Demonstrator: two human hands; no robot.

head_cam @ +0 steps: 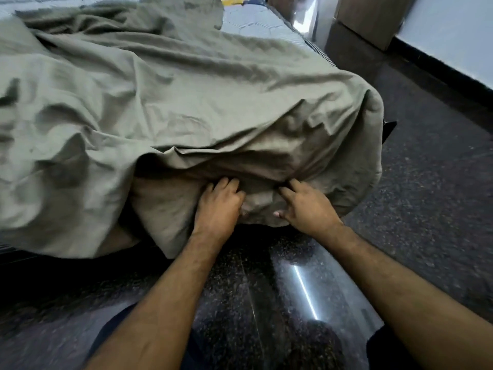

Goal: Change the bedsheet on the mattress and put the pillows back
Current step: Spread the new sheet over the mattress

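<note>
Dark speckled polished floor (pixel 266 303) under you, pale wall with black skirting (pixel 440 68) at right, brown boxes (pixel 373 20) beyond the bed. Olive bedsheet (pixel 160 89) lies rumpled over the mattress (pixel 256 22), bare quilted top showing at the far end. Your left hand (pixel 220 202) and right hand (pixel 306 206) both grip bunched sheet at the near corner; fingertips buried in folds. Yellow item at top edge cut off, unidentifiable.
</note>
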